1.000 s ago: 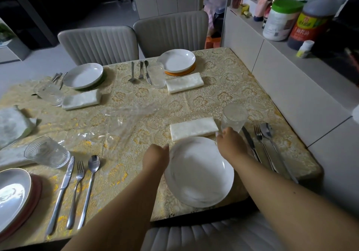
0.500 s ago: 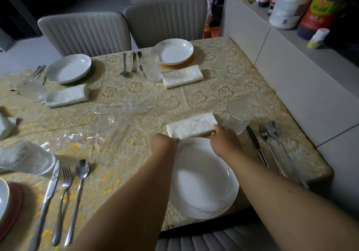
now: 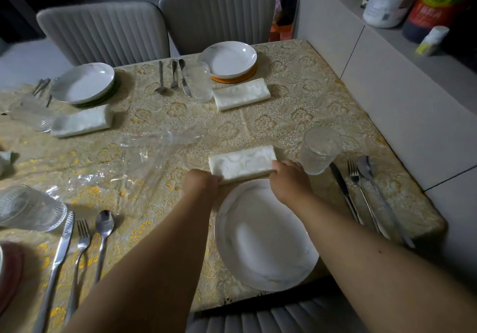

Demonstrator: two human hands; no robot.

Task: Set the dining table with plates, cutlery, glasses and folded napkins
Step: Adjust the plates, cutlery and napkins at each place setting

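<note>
Hands first, from the head view: my left hand (image 3: 202, 181) grips the near left end of the folded white patterned napkin (image 3: 242, 161) and my right hand (image 3: 290, 180) grips its near right end, fingers curled over the edge. The napkin lies flat on the gold floral tablecloth (image 3: 284, 116), just beyond the far rim of the round white plate (image 3: 263, 239). Right of it stands a ribbed clear glass (image 3: 320, 150), then a steel knife (image 3: 343, 190), fork (image 3: 357, 185) and spoon (image 3: 371, 178).
</note>
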